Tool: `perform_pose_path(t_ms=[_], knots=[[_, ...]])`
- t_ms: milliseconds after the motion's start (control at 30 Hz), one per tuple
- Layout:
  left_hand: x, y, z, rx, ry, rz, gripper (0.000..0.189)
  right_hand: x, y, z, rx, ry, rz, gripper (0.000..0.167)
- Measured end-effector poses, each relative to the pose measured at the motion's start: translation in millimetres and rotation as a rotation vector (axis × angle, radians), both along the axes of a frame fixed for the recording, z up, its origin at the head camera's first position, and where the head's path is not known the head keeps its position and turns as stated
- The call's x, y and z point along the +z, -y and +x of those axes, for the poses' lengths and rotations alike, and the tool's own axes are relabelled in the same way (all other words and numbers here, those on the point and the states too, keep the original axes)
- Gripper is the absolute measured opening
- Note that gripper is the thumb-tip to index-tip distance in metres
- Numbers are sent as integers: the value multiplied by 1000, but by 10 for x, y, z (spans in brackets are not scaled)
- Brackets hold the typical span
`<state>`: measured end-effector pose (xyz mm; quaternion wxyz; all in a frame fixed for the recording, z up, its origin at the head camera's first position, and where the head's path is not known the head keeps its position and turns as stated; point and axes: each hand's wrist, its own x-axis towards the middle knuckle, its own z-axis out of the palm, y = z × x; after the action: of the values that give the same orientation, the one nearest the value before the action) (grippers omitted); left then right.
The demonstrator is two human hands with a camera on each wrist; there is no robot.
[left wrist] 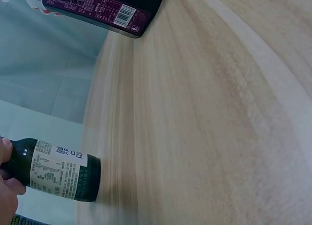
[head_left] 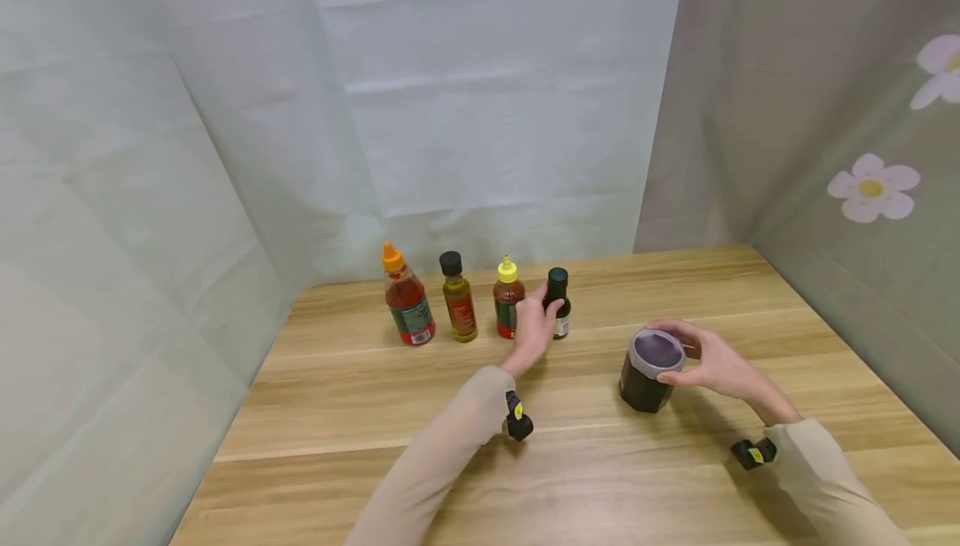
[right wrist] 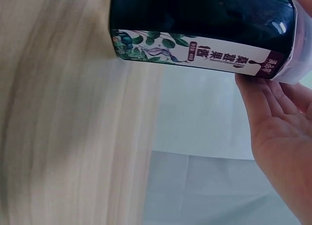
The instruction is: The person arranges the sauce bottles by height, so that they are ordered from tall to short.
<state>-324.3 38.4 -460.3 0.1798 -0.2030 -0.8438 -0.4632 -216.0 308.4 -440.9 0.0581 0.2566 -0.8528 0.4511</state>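
Observation:
My left hand [head_left: 533,323] grips a small dark glass bottle [head_left: 559,318] with a black cap, at the right end of a row of bottles. In the left wrist view its pale printed label [left wrist: 57,170] shows, with thumb and fingers around the neck. My right hand [head_left: 718,365] holds a dark, flat-sided jar [head_left: 643,388] near its wide translucent lid [head_left: 657,349], thumb on the near side and fingers on the far side. A white and purple label with leaves [right wrist: 195,52] runs along the jar in the right wrist view. The jar stands apart, right of the bottles.
Left of my left hand stand a yellow-capped sauce bottle [head_left: 507,292], a black-capped oil bottle [head_left: 460,308] and an orange-capped red sauce bottle [head_left: 408,308]. They are near the back of the wooden table [head_left: 585,479]. Pale cloth [head_left: 487,112] hangs behind.

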Motion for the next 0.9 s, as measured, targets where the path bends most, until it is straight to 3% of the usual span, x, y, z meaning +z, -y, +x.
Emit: perform_pose_path(t_ms=[200, 400, 600, 767, 900], knots=[[-13, -4, -25, 0, -30, -62, 23, 28, -1, -31, -14, -36, 19, 63], [-12, 7, -37, -9, -31, -101, 25, 68, 32, -103, -74, -8, -6, 63], [-14, 24, -53, -17, -38, -114, 25, 269, 122, -299, -157, -46, -99, 61], [-28, 17, -49, -29, -38, -119, 26, 400, 191, -504, -284, -69, -51, 62], [-47, 26, -54, -19, -43, -123, 27, 388, 258, -683, -353, -34, -16, 63]])
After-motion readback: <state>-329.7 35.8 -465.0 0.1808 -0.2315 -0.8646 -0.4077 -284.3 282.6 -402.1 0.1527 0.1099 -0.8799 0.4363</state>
